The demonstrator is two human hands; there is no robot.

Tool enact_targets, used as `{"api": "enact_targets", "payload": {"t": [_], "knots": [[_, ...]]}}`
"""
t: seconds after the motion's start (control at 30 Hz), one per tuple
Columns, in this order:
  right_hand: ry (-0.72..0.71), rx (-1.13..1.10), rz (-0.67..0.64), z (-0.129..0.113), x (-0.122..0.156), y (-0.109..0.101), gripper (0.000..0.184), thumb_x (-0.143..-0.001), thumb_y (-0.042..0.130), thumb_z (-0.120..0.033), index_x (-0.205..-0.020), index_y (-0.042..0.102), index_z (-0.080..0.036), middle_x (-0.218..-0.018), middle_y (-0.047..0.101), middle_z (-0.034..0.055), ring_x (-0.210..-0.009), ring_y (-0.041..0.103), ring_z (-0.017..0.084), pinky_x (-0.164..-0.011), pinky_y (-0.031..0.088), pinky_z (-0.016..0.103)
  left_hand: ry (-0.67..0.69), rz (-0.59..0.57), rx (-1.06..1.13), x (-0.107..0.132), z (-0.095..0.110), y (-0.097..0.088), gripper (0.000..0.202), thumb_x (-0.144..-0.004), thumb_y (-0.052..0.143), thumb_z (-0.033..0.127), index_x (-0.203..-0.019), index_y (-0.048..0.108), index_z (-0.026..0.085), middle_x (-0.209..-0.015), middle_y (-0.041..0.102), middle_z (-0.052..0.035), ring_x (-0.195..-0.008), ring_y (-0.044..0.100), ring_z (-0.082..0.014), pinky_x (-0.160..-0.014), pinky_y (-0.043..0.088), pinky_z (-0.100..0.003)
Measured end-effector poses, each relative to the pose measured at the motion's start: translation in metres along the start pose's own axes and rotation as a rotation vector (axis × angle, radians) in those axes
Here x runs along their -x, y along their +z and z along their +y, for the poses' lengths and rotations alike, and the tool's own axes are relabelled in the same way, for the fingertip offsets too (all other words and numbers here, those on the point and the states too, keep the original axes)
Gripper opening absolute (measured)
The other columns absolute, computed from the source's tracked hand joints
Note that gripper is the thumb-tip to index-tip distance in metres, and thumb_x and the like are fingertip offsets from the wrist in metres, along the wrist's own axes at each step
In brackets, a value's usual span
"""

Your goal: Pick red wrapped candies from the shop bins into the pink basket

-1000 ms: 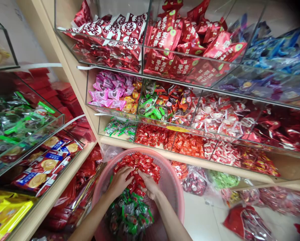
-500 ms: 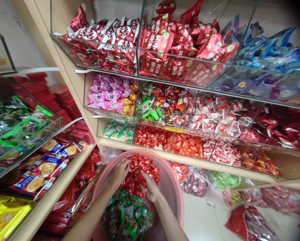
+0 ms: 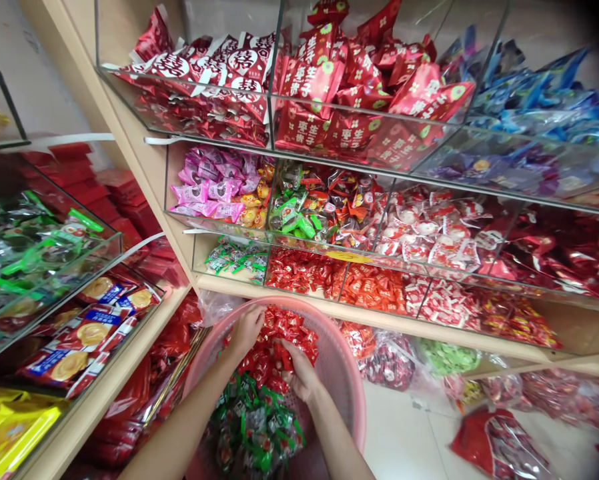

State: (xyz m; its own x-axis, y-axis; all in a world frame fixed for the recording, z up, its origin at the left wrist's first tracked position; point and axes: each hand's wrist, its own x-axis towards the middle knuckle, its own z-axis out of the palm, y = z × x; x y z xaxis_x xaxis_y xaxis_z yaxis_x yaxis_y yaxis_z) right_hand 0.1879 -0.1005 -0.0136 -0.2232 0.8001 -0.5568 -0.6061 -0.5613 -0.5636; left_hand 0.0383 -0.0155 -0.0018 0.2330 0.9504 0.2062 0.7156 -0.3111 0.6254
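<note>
A pink plastic basket (image 3: 355,390) stands below the shelves. Red-wrapped candies (image 3: 295,328) fill its far part, and green-and-clear wrapped candies (image 3: 259,427) lie nearer to me. At the far left of the red pile is my left hand (image 3: 248,329), its fingers curled together and bent down; their tips are hidden, as is anything in them. My right hand (image 3: 302,375) reaches into the red pile from the right, closed around some red candies, thumb on top and fingers partly buried.
Clear bins of bagged sweets line the wooden shelf (image 3: 379,319) ahead. Another shelf (image 3: 99,393) at left holds wrapped biscuits (image 3: 92,333) and yellow packets (image 3: 17,427). Plastic bags of candy (image 3: 392,360) lie under the front shelf, and a red bag (image 3: 499,443) on the tiled floor.
My left hand has shifted slightly up and right along the edge of the red candies. My right hand stays nearly in place among them.
</note>
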Motion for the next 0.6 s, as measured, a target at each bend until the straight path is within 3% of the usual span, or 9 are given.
{"api": "enact_targets", "payload": {"t": [0.2,0.4,0.6], "knots": [[-0.006,-0.034,-0.008,-0.001,0.001,-0.003,0.037,-0.069,0.067,-0.035,-0.102,0.061,-0.021,-0.085,0.068,0.0035,-0.057,0.061,0.010,-0.035,0.035,0.012,0.043,0.089,0.138,0.025,0.022,-0.001,0.030,-0.086,0.036,0.024,-0.106,0.058,0.020,-0.108,0.062,-0.0049,-0.103,0.055,-0.0153,-0.093,0.044,-0.033],[-0.013,0.031,-0.001,0.002,0.000,-0.003,0.035,-0.067,0.068,-0.037,-0.098,0.062,-0.021,-0.071,0.066,0.0000,-0.048,0.058,0.009,-0.031,0.029,0.012,0.119,-0.124,0.192,0.072,0.029,-0.005,0.034,-0.084,0.042,0.024,-0.115,0.055,0.024,-0.118,0.057,-0.0060,-0.112,0.050,-0.0168,-0.099,0.041,-0.037],[0.015,0.086,-0.013,0.003,0.004,0.001,0.033,-0.066,0.069,-0.036,-0.094,0.064,-0.019,-0.063,0.061,-0.0023,-0.039,0.049,0.005,-0.029,0.021,0.011,0.064,-0.253,0.193,0.085,0.022,-0.012,0.040,-0.082,0.045,0.023,-0.120,0.052,0.026,-0.119,0.057,-0.0042,-0.109,0.052,-0.0153,-0.096,0.044,-0.032]]}}
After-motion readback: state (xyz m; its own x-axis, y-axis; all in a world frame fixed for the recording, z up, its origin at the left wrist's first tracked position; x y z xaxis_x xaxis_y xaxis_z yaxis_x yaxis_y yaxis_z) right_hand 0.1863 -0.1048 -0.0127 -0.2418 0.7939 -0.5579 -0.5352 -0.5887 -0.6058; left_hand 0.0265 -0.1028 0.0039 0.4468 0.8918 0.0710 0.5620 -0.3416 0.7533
